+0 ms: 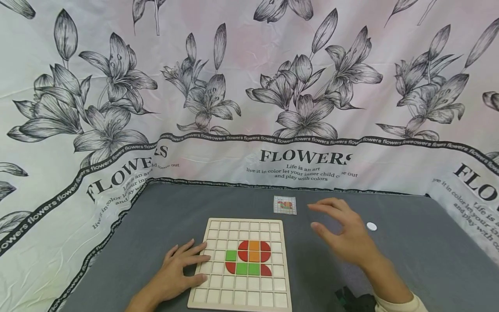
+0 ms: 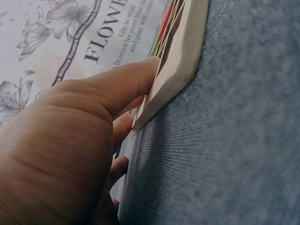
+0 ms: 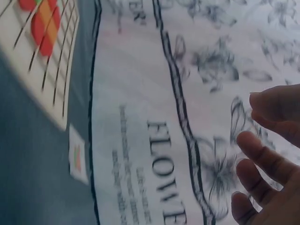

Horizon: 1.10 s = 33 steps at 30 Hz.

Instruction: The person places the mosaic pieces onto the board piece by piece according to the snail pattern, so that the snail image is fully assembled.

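Observation:
A pale wooden grid board (image 1: 259, 299) lies on the grey surface. Near its middle, red rounded tiles (image 1: 266, 271), orange tiles (image 1: 254, 255) and green square tiles (image 1: 231, 255) sit in the cells. My left hand (image 1: 177, 271) rests on the board's left edge with fingers spread; in the left wrist view its thumb (image 2: 126, 84) touches the rim. To the right of the board, my right hand (image 1: 347, 234) is held above the surface, thumb and fingers apart, with nothing between them. Left of its fingertips lies a small card (image 1: 285, 205) printed with a coloured grid pattern.
A white round disc (image 1: 371, 226) lies right of my right hand. Something dark (image 1: 354, 300), partly cut off, is by the right forearm at the bottom edge. A flower-printed cloth (image 1: 241, 160) hangs behind and at both sides of the grey surface.

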Motion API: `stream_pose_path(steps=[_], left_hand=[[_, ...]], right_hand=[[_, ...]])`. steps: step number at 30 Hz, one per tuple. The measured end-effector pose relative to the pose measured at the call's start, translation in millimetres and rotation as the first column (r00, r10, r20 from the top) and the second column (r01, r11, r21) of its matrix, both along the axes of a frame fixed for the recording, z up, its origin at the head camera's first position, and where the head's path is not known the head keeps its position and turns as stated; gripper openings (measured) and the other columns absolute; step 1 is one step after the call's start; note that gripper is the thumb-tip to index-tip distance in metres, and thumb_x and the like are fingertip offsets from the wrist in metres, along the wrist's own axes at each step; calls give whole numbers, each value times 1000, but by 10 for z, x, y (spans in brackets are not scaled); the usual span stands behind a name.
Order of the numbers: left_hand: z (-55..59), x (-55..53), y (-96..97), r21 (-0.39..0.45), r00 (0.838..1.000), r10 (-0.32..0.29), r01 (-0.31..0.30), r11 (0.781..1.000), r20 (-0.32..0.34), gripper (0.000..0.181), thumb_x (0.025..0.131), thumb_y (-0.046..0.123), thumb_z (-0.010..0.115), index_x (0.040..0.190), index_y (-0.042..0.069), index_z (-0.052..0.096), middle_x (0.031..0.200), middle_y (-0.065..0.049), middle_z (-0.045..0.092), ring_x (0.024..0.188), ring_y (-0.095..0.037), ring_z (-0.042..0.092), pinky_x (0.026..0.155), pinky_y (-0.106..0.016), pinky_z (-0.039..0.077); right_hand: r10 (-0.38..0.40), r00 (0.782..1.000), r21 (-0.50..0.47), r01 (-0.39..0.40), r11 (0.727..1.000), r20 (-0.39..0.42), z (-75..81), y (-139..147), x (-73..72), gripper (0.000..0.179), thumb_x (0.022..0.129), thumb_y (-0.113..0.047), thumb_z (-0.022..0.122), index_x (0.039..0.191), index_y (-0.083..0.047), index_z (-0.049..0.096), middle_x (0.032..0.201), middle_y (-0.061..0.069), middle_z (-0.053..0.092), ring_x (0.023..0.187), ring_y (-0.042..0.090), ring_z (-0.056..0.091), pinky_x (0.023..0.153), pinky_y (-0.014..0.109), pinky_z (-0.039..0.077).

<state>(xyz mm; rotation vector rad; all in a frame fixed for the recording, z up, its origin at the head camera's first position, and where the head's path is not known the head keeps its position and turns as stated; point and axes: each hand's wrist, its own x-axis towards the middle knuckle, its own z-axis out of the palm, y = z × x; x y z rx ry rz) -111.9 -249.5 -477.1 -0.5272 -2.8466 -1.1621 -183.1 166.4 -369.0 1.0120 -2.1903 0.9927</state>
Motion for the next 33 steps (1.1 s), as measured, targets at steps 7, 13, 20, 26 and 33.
stream_pose_path(steps=[7, 13, 20, 26, 33], left_hand=[[-30, -12, 1, 4, 1000, -5, 5, 1000, 4, 47, 84, 47, 72, 122, 19, 70, 144, -4, 47, 137, -40, 27, 101, -65, 4], [-27, -3, 10, 4, 1000, -10, 10, 1000, -11, 45, 84, 46, 72, 122, 22, 70, 144, -4, 48, 136, -42, 28, 100, -67, 5], [-31, -4, 13, 4, 1000, -13, 13, 1000, -23, 44, 84, 45, 72, 121, 21, 70, 143, -5, 48, 136, -43, 29, 100, -67, 5], [-39, 6, 16, 4, 999, -9, 9, 1000, -37, 43, 85, 44, 72, 120, 21, 71, 143, -4, 49, 135, -43, 30, 100, -67, 6], [-17, 10, 12, 14, 999, -24, 25, 1000, -30, 42, 85, 42, 72, 122, 21, 70, 143, -5, 48, 135, -44, 29, 99, -68, 6]], right_hand=[[-142, 989, -12, 142, 990, 45, -144, 504, -60, 51, 76, 6, 78, 123, -11, 67, 114, 1, 61, 102, 11, 48, 76, 28, 37], [-254, 956, -31, 261, 965, 146, -333, 805, -140, 46, 81, 2, 75, 125, -7, 65, 113, 6, 60, 99, 9, 47, 74, 26, 36], [-413, 858, 40, 422, 906, 306, -555, 965, -186, 41, 90, -18, 71, 127, -2, 63, 112, 11, 59, 91, 7, 47, 67, 26, 39], [-512, 782, 164, 487, 858, 354, -776, 1068, -273, 49, 90, -28, 70, 127, 2, 60, 113, 22, 59, 99, 36, 52, 75, 51, 41], [-590, 744, 315, 505, 804, 313, -962, 1155, -309, 56, 86, -36, 74, 121, 5, 61, 114, 34, 52, 97, 50, 44, 75, 63, 34]])
